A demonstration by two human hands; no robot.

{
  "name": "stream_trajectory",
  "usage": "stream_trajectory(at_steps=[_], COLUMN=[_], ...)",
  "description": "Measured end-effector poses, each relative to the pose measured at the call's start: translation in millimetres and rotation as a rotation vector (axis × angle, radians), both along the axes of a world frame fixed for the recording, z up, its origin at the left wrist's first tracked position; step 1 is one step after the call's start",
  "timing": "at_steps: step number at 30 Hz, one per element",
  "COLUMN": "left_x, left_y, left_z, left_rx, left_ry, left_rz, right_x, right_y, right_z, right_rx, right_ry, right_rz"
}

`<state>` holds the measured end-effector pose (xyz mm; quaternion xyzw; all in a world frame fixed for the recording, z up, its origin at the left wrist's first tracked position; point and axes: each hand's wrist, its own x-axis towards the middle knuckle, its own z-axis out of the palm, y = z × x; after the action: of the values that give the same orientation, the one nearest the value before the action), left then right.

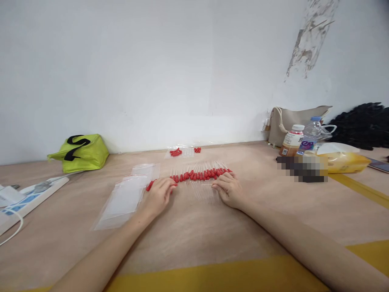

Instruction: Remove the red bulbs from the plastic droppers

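Note:
A row of clear droppers with red rubber bulbs (pixel 200 175) lies across the middle of the wooden table (pixel 194 235). My left hand (pixel 158 196) rests at the row's left end, fingers curled around a red-bulbed dropper (pixel 150 185). My right hand (pixel 228 189) lies palm down at the row's right end, fingers bent and touching the clear dropper tubes. A stack of clear zip bags (pixel 127 194) lies just left of my left hand.
More red bulbs on a clear bag (pixel 179 152) sit near the white wall. A lime green bag (pixel 80 153) and a white power strip (pixel 30 196) are at the left. At the right stand a beige pouch (pixel 296 121), two bottles (pixel 299 140) and a yellow packet (pixel 345 162).

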<state>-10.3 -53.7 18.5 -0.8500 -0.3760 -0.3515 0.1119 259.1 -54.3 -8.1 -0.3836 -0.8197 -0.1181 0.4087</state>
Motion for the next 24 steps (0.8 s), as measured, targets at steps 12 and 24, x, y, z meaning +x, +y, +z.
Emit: stream_trajectory(at_steps=[12, 24], left_x=[-76.5, -77.9], left_y=[34.6, 44.6], left_z=[17.2, -8.5], left_rx=[-0.509, -0.468], left_ry=[-0.366, -0.351], left_rz=[0.478, 0.432], right_x=[-2.5, -10.5], right_y=[0.5, -6.5], right_z=[-5.0, -3.7], right_rx=[0.064, -0.107], right_ry=[0.067, -0.022], right_rz=[-0.304, -0.327])
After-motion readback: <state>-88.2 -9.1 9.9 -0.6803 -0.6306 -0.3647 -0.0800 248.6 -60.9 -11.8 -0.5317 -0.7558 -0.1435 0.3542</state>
